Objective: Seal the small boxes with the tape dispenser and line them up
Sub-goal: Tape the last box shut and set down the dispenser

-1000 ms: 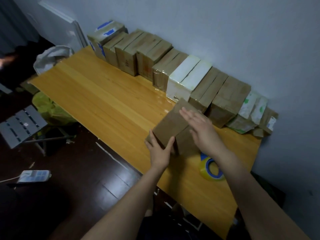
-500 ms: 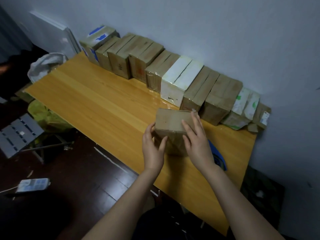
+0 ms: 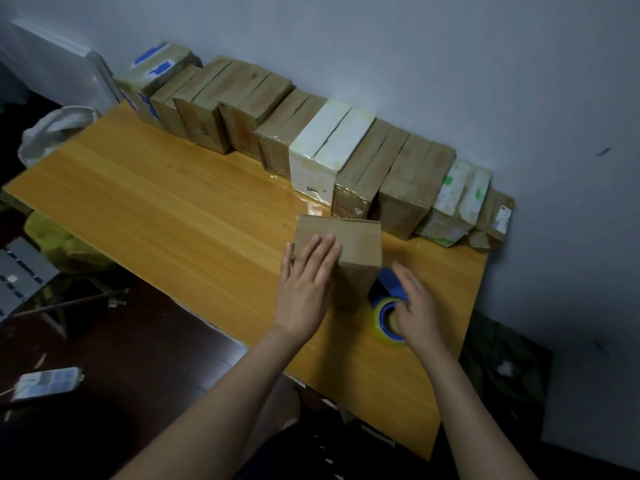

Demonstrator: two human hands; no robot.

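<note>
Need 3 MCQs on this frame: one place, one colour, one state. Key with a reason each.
1. Where is the tape dispenser? A) on the table, right of the loose cardboard box B) on a shelf C) in a drawer
2. Dispenser frame colour? A) red B) blue C) black
3. The left hand is: A) gripping the dispenser B) flat on the box's top C) a fist in the air

Key: 1 A, it lies beside the box, under the right hand. 2 B, blue shows around the roll. 3 B, straight fingers rest on the top.
</note>
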